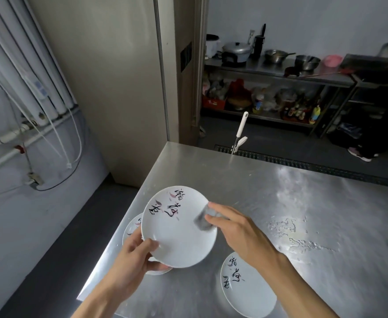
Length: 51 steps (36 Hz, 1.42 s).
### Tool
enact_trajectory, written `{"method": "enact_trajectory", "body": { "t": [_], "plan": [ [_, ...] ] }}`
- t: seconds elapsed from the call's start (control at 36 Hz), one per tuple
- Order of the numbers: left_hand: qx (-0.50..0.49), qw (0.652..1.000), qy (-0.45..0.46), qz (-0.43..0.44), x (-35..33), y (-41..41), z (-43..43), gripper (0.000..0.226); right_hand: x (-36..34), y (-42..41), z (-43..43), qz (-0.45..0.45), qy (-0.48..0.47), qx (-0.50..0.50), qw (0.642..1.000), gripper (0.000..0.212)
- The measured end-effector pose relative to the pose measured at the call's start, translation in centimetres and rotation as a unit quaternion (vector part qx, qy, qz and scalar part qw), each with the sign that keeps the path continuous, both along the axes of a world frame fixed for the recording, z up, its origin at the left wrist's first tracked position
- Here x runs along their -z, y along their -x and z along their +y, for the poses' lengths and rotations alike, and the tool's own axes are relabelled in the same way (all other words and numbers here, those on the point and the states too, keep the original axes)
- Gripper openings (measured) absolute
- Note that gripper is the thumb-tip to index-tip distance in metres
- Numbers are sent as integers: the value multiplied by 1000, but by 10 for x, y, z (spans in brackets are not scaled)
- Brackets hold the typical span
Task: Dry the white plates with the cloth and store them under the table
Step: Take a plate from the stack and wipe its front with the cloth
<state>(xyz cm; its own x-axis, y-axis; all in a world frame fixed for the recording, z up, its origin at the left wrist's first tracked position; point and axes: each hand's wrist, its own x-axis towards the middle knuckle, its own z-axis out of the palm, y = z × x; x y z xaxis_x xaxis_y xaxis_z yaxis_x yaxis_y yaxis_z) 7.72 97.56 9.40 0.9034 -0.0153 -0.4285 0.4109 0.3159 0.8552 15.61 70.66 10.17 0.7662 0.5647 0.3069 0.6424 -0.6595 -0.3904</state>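
My left hand (135,252) grips the lower left rim of a white plate (177,230) with black brush writing, held tilted above the steel table (280,203). A small grey cloth (202,218) is pinched in my right hand (234,230) and pressed against the plate's right edge. Under the held plate lies another white plate (132,223) near the table's left edge, mostly hidden. A third white plate (245,290) with the same writing rests flat on the table at the front, partly behind my right forearm.
Water drops (287,228) are spread over the table's right half. A white-handled tool (240,131) stands behind the far edge. A floor drain grate (280,159) runs beyond the table. Steel shelves (280,74) with pots line the far wall. White pipes (27,76) run along the left wall.
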Motion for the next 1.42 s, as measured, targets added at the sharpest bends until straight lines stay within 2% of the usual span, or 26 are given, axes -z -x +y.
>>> {"method": "enact_trajectory", "body": {
  "t": [0.11, 0.25, 0.33, 0.39, 0.5, 0.61, 0.69, 0.81, 0.89, 1.03, 1.17, 1.25, 1.42],
  "plan": [
    [14, 1000, -12, -4, -3, 2, -14, 55, 1, -8, 18, -5, -9, 27, 1000, 50],
    [-24, 1000, 12, 5, -3, 1, -6, 55, 9, 5, 14, -37, -46, 11, 998, 17],
    [-27, 999, 41, 19, 0, 3, -17, 52, 12, 6, 20, -13, -43, 49, 998, 25],
    [-30, 998, 52, 25, 4, 6, -21, 49, 12, 1, 25, -27, -49, 61, 997, 20],
    [-13, 997, 65, 27, 6, 9, -16, 53, 15, -2, 26, -66, -60, 48, 995, 19],
    [60, 997, 49, 17, 3, 8, -6, 63, 25, 0, 25, -82, -46, 23, 995, 18],
    [57, 998, 34, 23, 5, 11, -8, 62, 22, -5, 28, -83, -39, 4, 996, 13],
    [-28, 997, 62, 27, 12, 8, -4, 51, 17, 0, 23, -43, -68, 33, 996, 2],
    [-55, 996, 66, 12, 13, 5, -2, 55, 22, 11, 20, -19, -61, 29, 998, 3],
    [-36, 995, 88, 0, 10, 11, -20, 55, 0, -7, 34, 42, -113, 119, 986, 9],
    [-29, 996, 88, -9, 8, 12, -20, 60, 1, -1, 31, 96, -157, 143, 972, 10],
    [-3, 996, 93, 9, 6, 14, -20, 64, 3, -7, 30, 98, -172, 180, 964, 15],
    [27, 1000, 3, 9, -3, -2, 5, 43, -4, -15, 24, 98, -149, 120, 977, 13]
  ]
}}
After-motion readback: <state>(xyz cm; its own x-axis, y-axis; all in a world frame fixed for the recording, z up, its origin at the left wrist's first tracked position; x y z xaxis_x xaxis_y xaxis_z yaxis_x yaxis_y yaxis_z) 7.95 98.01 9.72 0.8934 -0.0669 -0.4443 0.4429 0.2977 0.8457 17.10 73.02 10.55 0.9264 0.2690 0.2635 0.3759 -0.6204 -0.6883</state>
